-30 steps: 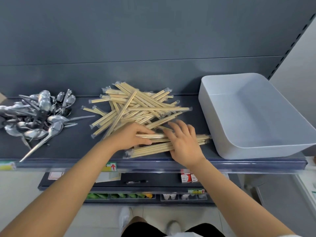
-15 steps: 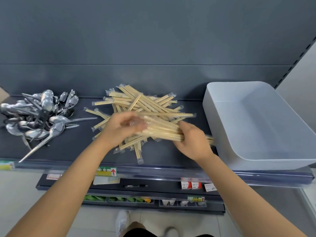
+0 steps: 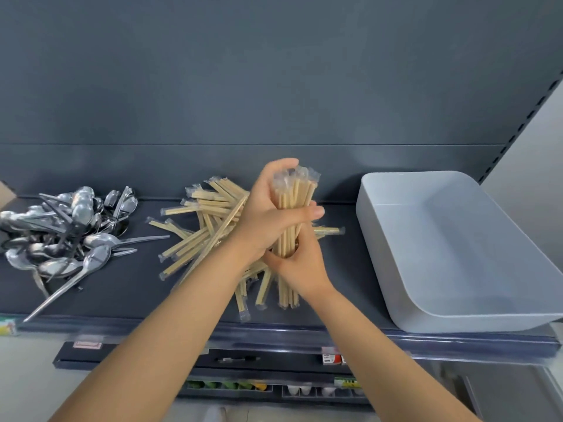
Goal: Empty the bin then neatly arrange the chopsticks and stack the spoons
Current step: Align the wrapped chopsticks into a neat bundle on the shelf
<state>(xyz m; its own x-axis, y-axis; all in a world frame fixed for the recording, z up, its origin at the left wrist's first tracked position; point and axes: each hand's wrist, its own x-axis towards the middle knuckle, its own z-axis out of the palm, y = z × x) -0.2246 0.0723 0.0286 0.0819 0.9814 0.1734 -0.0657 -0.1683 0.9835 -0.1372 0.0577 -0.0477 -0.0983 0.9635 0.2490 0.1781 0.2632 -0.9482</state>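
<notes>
A bundle of wrapped wooden chopsticks (image 3: 293,200) stands upright above the shelf. My left hand (image 3: 268,214) grips its upper part and my right hand (image 3: 297,263) grips it lower down. Beneath them, loose wrapped chopsticks (image 3: 195,239) lie criss-crossed on the dark shelf (image 3: 122,287). A heap of metal spoons (image 3: 64,236) lies at the shelf's left end. The empty white bin (image 3: 457,248) sits on the right, tilted with its opening toward me.
A dark back panel (image 3: 274,86) rises behind the shelf. Lower shelves with small packaged goods (image 3: 332,359) show below the front edge. A perforated upright (image 3: 524,117) runs along the right side.
Both hands gathered chopsticks lying flat near the front edge, lifted them and turned the bundle from horizontal to upright. The camera view has shifted upward.
</notes>
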